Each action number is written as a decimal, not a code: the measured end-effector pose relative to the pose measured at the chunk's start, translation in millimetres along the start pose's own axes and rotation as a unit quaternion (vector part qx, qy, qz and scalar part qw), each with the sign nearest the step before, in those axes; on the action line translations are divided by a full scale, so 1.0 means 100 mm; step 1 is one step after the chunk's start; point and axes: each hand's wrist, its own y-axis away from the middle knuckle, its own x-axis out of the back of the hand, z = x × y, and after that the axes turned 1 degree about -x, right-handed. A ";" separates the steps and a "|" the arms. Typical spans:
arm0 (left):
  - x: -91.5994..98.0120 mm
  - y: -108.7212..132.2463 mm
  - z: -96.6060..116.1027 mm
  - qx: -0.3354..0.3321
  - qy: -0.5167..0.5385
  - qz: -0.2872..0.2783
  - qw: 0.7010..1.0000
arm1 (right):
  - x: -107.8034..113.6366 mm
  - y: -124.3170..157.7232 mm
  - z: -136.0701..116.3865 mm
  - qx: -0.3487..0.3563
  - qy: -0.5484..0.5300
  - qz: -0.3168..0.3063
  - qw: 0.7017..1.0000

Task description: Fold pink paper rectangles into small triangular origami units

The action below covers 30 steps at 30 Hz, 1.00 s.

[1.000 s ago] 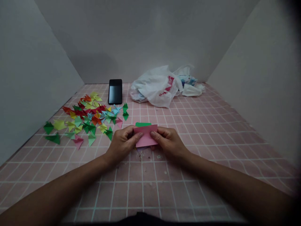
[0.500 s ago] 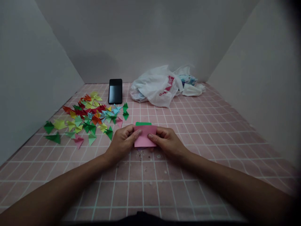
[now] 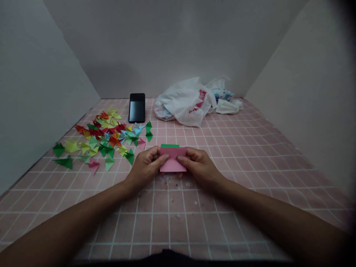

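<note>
A pink square of paper (image 3: 172, 163) is held up between my two hands, its face toward me. My left hand (image 3: 147, 163) pinches its left side, thumb in front and fingers curled behind. On the right side my right hand (image 3: 201, 167) grips it the same way, with the thumb pressed on the face. Just behind the pink sheet, the top edge of some green paper (image 3: 170, 145) shows; the sheet hides the rest of it. To the left of my left hand lie many folded paper pieces (image 3: 105, 149) in green, yellow, red, orange, blue and pink.
A black phone (image 3: 137, 108) stands at the back, beyond the folded pieces. White plastic bags (image 3: 180, 102) lie crumpled near the back wall. A pink checked cloth (image 3: 239, 207) covers the surface, with walls on three sides. Small scraps (image 3: 188, 184) lie below my hands.
Both hands and the pink paper have shifted very slightly to the right and up. The paper's lower edge sits a little higher. My grip looks the same.
</note>
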 end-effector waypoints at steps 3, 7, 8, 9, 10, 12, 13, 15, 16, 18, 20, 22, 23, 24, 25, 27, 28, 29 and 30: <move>0.01 0.00 -0.02 -0.008 -0.022 0.010 1.000 | -0.01 0.00 0.00 0.000 -0.003 -0.005 1.000; 0.01 0.00 -0.07 -0.015 -0.040 0.011 0.999 | -0.01 0.01 -0.01 -0.001 -0.002 -0.006 1.000; 0.01 0.00 -0.07 -0.022 -0.036 0.015 0.999 | -0.01 0.00 -0.01 0.012 0.019 0.004 1.000; 0.02 0.00 -0.06 -0.032 -0.029 0.023 0.999 | 0.01 0.00 -0.01 0.039 0.049 0.024 0.998; 0.03 0.00 -0.05 -0.047 -0.020 0.040 0.998 | 0.02 0.00 -0.02 0.081 0.085 0.052 0.992; 0.05 0.00 -0.01 -0.067 0.001 0.081 0.994 | 0.06 0.01 -0.04 0.194 0.163 0.116 0.960; 0.05 0.00 0.01 -0.058 0.014 0.091 0.994 | 0.08 0.01 -0.05 0.252 0.199 0.141 0.937; 0.06 0.00 0.03 0.006 0.056 0.051 0.997 | 0.13 0.02 -0.05 0.341 0.270 0.156 0.887; 0.06 0.00 0.03 0.048 0.086 0.015 0.995 | 0.15 0.02 -0.05 0.374 0.305 0.148 0.863; 0.04 -0.01 0.02 0.106 0.157 -0.037 0.981 | 0.17 0.02 -0.04 0.432 0.366 0.117 0.816; 0.02 -0.02 -0.01 0.116 0.191 -0.042 0.974 | 0.19 0.00 -0.03 0.476 0.406 0.083 0.776; 0.01 -0.03 -0.03 0.111 0.195 -0.041 0.974 | 0.21 -0.03 0.00 0.506 0.425 0.062 0.748; 0.01 -0.03 -0.03 0.109 0.193 -0.041 0.974 | 0.21 -0.04 0.01 0.518 0.430 0.058 0.737; 0.01 -0.03 -0.04 0.107 0.192 -0.042 0.975 | 0.22 -0.06 0.02 0.527 0.434 0.057 0.728; 0.02 -0.04 -0.04 0.106 0.192 -0.043 0.975 | 0.22 -0.07 0.02 0.534 0.437 0.057 0.721; 0.03 -0.04 -0.04 0.098 0.191 -0.039 0.976 | 0.21 -0.08 0.03 0.536 0.440 0.068 0.717; 0.03 -0.04 -0.04 0.094 0.192 -0.032 0.976 | 0.21 -0.08 0.03 0.530 0.441 0.079 0.720; 0.02 -0.04 -0.04 0.092 0.194 -0.025 0.976 | 0.21 -0.08 0.02 0.523 0.443 0.090 0.723; 0.02 -0.04 -0.04 0.092 0.196 -0.020 0.976 | 0.20 -0.08 0.02 0.519 0.446 0.098 0.723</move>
